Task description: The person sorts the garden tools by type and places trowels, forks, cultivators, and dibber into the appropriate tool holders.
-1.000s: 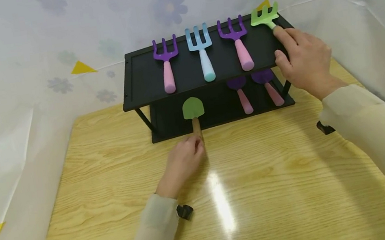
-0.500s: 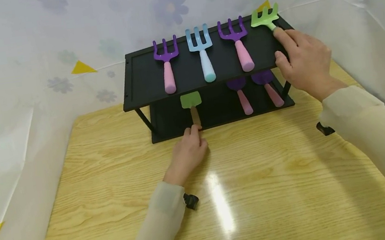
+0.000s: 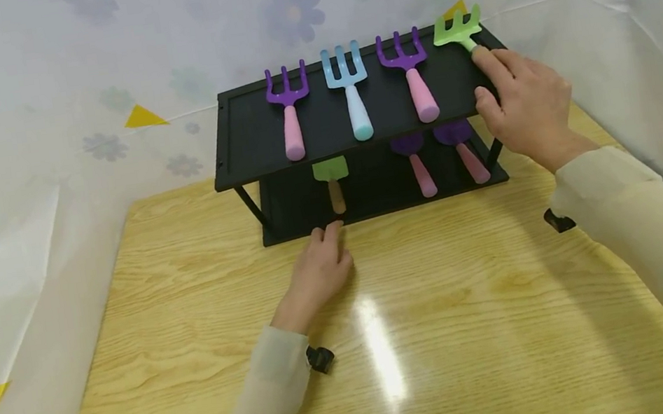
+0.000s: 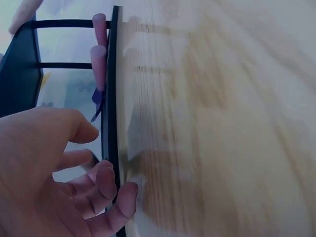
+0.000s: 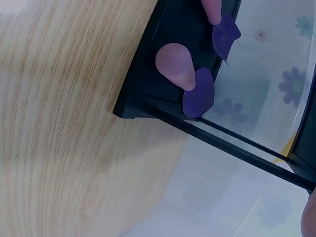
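Note:
A small green trowel with a wooden handle (image 3: 337,197) lies on the lower shelf of a black two-tier rack (image 3: 330,154). Just in front of its handle end is my left hand (image 3: 317,272), empty, with fingers loosely bent by the lower shelf's front edge. The left wrist view shows this hand (image 4: 59,173) with thumb and fingers apart. My right hand (image 3: 527,102) holds a green hand fork (image 3: 458,30) by its handle on the upper shelf's right end; the palm hides most of that handle. In the right wrist view only a finger (image 5: 309,217) shows.
On the upper shelf lie a purple fork with pink handle (image 3: 289,110), a light blue fork (image 3: 353,94) and another purple fork (image 3: 413,79). Two purple trowels (image 3: 423,175) (image 3: 473,162) lie lower right. A flower-patterned sheet (image 3: 155,41) hangs behind the wooden table (image 3: 451,331).
The green trowel has gone further back onto the lower shelf and now lies there, released. My left hand moved forward with it, then drew slightly back. The right hand has stayed put.

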### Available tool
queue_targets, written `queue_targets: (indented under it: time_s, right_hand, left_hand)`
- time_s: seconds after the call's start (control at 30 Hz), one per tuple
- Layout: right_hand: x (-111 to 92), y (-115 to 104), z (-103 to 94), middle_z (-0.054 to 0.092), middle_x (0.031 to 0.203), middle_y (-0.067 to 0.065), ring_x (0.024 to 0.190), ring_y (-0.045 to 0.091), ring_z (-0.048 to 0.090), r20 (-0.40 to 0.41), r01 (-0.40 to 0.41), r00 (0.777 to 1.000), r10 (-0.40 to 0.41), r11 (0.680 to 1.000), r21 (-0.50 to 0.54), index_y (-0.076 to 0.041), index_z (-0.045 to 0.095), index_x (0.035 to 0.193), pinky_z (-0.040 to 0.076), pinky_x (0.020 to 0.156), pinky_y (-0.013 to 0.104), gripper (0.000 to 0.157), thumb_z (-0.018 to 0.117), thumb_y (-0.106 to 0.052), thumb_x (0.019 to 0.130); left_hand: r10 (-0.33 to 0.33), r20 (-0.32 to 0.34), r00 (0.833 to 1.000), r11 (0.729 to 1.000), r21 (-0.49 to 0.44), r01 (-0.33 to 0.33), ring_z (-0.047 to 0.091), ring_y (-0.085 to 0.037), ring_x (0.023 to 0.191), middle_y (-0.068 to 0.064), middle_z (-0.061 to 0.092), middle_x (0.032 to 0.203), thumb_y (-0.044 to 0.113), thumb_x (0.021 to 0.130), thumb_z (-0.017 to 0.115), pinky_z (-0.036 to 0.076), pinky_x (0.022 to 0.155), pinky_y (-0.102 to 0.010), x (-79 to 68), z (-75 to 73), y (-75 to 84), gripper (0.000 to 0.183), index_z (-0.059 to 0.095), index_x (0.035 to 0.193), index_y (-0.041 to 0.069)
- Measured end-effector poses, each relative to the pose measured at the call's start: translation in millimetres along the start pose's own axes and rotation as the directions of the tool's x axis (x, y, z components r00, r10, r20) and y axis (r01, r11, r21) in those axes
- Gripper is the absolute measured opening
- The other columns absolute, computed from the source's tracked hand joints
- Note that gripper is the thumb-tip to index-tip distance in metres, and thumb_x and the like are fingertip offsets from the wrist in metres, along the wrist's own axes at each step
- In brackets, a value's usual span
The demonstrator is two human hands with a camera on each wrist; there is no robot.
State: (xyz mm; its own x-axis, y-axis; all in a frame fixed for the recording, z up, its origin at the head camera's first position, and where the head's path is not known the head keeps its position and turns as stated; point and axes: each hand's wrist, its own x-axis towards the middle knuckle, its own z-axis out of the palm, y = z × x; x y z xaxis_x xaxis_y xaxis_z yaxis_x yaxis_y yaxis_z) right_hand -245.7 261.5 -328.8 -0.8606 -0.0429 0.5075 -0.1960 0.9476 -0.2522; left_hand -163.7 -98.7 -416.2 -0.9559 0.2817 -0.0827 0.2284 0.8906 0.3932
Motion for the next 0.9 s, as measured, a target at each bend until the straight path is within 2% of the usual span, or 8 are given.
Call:
queue_targets:
  time_s: [0.17,0.23,0.33,0.5,0.63,0.73,0.83,0.9]
  right_hand:
    - [2,5,-0.5,0.030,0.159,0.013,0.106,0.056,0.049,0.014,-0.005,1.000,0.005,1.000,0.015,-0.028,0.033,0.155,0.036,0.079,0.071,0.054,0.037,-0.037,0.101]
    - [4,6,-1.8,0.026,0.161,0.013,0.107,0.056,0.049,0.041,-0.009,0.999,0.008,1.000,0.025,-0.028,0.032,0.155,0.036,0.080,0.070,0.055,0.037,-0.038,0.101]
    - [6,9,-5.2,0.023,0.162,0.012,0.115,0.057,0.047,0.078,-0.006,0.997,0.001,0.998,0.065,-0.027,0.029,0.156,0.035,0.086,0.073,0.057,0.038,-0.039,0.101]
    - [-3,14,-16.2,0.018,0.163,0.012,0.130,0.062,0.034,0.047,-0.027,0.999,0.014,0.963,0.267,-0.022,0.026,0.157,0.023,0.105,0.075,0.061,0.041,-0.032,0.099]
    - [-27,15,-20.6,0.019,0.161,0.015,0.141,0.051,0.026,-0.029,-0.019,0.999,0.033,0.927,0.375,-0.013,0.028,0.155,0.015,0.113,0.069,0.065,0.044,-0.033,0.096]
    - [-54,18,-16.7,0.020,0.161,0.018,0.146,0.042,0.022,-0.068,0.013,0.998,0.016,0.908,0.418,-0.007,0.028,0.155,0.012,0.117,0.066,0.072,0.046,-0.046,0.097]
    - [-81,21,-11.1,0.014,0.164,0.016,0.149,0.042,0.016,-0.030,-0.015,0.999,0.032,0.890,0.456,-0.007,0.023,0.157,0.008,0.118,0.067,0.077,0.043,-0.053,0.098]
    - [-97,22,-7.3,0.010,0.165,0.016,0.150,0.045,0.012,0.032,-0.044,0.999,0.033,0.894,0.445,-0.008,0.018,0.159,0.006,0.117,0.069,0.077,0.043,-0.051,0.100]
  left_hand:
    - [-0.017,-0.019,1.000,1.000,-0.018,0.017,0.058,-0.021,0.083,-0.014,0.052,0.130,0.021,0.099,0.051,0.051,0.067,-0.034,-11.8,-9.0,-9.4,0.048,0.041,0.147,0.017]
    - [-0.023,-0.036,0.999,1.000,-0.022,0.022,0.059,-0.020,0.086,-0.012,0.053,0.127,0.020,0.099,0.052,0.051,0.068,-0.033,-16.5,-13.4,-13.8,0.047,0.043,0.145,0.016]
    - [-0.019,-0.071,0.997,0.999,-0.033,0.017,0.060,-0.021,0.091,-0.010,0.054,0.123,0.019,0.098,0.053,0.052,0.069,-0.033,-24.0,-20.2,-19.9,0.047,0.044,0.144,0.014]
    - [-0.019,-0.126,0.992,0.999,-0.044,0.014,0.056,-0.028,0.112,-0.012,0.053,0.128,0.020,0.098,0.054,0.054,0.085,-0.042,-37.6,-31.6,-30.4,0.050,0.043,0.146,0.013]
    - [-0.013,-0.169,0.986,1.000,-0.006,0.012,0.048,-0.036,0.129,-0.018,0.050,0.139,0.028,0.099,0.054,0.045,0.104,-0.052,-48.3,-39.2,-41.1,0.055,0.040,0.150,0.010]
    - [0.009,-0.197,0.980,0.999,0.040,-0.001,0.041,-0.040,0.136,-0.021,0.044,0.148,0.034,0.100,0.055,0.037,0.110,-0.057,-56.1,-43.1,-48.9,0.062,0.035,0.153,0.008]
    - [0.033,-0.206,0.978,0.997,0.076,-0.017,0.029,-0.041,0.145,-0.019,0.034,0.157,0.042,0.099,0.055,0.026,0.116,-0.061,-62.4,-45.3,-54.0,0.071,0.028,0.156,0.009]
    - [0.052,-0.214,0.975,0.994,0.100,-0.031,0.020,-0.040,0.150,-0.018,0.025,0.162,0.048,0.098,0.054,0.019,0.119,-0.062,-64.9,-46.1,-55.9,0.078,0.022,0.158,0.010]
